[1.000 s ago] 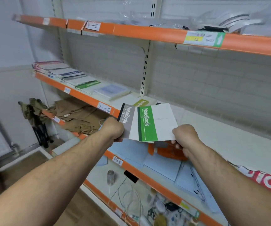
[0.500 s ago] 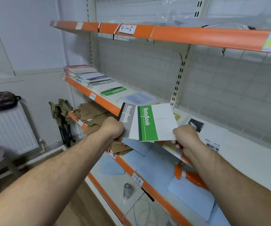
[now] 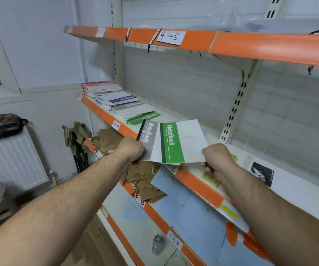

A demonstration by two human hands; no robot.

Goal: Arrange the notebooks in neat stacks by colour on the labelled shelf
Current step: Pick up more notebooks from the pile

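Observation:
Two notebooks hang in the air before the middle shelf [image 3: 199, 184]. My left hand [image 3: 131, 149] grips the grey-striped notebook [image 3: 148, 140] at its lower left corner. My right hand [image 3: 217, 158] grips the green-striped notebook [image 3: 181, 143] at its lower right corner; it overlaps the grey one. On the shelf to the far left lie stacks in a row: red notebooks [image 3: 100, 87], blue notebooks [image 3: 120, 98], grey notebooks [image 3: 133, 109] and a green notebook [image 3: 143, 118].
The shelf's orange edge carries a paper label [image 3: 116, 125]; an upper shelf [image 3: 231, 43] overhangs. Brown paper bags [image 3: 141, 181] and blue sheets [image 3: 189, 204] fill the lower shelf. A radiator [image 3: 11, 160] stands at the left wall. A black-and-white photo [image 3: 262, 174] lies on the shelf's right.
The view has swung left along the shelf, bringing the sorted stacks closer. Both hands keep the same grip on the two notebooks.

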